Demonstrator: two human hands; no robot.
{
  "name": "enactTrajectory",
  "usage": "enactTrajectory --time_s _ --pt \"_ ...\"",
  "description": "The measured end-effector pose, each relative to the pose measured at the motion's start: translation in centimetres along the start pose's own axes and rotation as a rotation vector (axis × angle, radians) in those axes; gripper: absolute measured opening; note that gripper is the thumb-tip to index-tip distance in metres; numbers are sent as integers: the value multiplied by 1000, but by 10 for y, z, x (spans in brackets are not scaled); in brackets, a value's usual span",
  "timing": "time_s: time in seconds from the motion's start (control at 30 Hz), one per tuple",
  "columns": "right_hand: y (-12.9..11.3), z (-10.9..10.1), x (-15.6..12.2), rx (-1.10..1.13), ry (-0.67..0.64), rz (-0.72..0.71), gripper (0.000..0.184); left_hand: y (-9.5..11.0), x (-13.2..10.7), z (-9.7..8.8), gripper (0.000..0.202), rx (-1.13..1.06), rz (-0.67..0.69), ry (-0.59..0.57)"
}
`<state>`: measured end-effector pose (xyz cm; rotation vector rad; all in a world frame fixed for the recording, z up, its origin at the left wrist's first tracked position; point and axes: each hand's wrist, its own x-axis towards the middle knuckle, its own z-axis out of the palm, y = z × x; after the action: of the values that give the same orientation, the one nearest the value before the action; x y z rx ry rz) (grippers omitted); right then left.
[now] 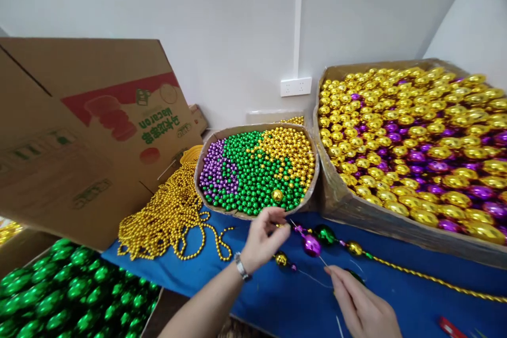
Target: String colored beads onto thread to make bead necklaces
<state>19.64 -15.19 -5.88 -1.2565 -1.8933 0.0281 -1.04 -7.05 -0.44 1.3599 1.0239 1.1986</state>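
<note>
- The right hand [363,303] is pinching a thin needle [324,261] between its fingers, above a blue-covered bench [281,301]
- A shiny purple bead [311,246] is sitting on that needle, whose far end is showing near the left hand [265,240]
- The left hand is curling its fingers before a tray of small beads [197,178] (whether they are gripping anything, I cannot tell)
- A large green bead [325,234] is lying just beyond the purple one; a twisted gold strand [428,277] is trailing rightward
- Possible trouble: a dipping needle could be letting the purple bead slip off; a careless reach could be pricking the left fingers
</note>
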Motion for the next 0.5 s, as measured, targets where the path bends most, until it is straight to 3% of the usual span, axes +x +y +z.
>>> enactTrajectory --time_s 0.1,0.23,0.37,0.5 --pt "3 -1 -1 -16 52 -9 26 3 24 -42 19 569 151 66" --pt "3 1 -3 -19 44 -8 29 -2 50 -75 17 1078 140 -152" --pt "2 5 -5 -30 34 -4 30 -4 59 -79 16 1180 132 -254" --pt "0 8 -5 -55 38 -19 29 0 56 -68 9 964 135 -119"
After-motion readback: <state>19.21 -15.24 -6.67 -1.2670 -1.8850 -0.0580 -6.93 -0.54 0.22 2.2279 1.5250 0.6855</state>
